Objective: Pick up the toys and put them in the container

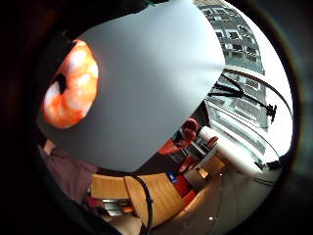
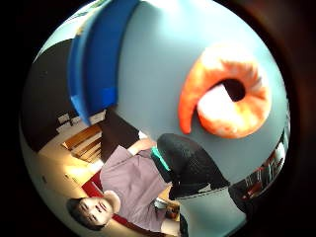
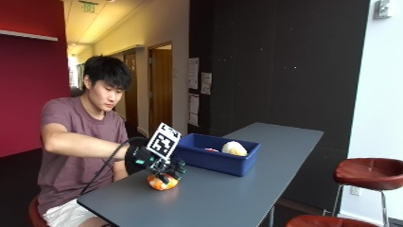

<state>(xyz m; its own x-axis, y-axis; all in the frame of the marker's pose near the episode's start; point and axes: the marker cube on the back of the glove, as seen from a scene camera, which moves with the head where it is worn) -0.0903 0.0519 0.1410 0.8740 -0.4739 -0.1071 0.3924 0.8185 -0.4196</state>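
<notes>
Orange shrimp toy (image 3: 162,182) lies flat on the grey table (image 3: 252,189), curled almost into a ring, its tail tip curving away from the blue bin (image 3: 217,159). Gloved right hand (image 3: 154,163) hovers directly over it, fingers spread downward, nothing gripped. Bin sits just beyond, with a pale toy (image 3: 234,148) inside.
</notes>
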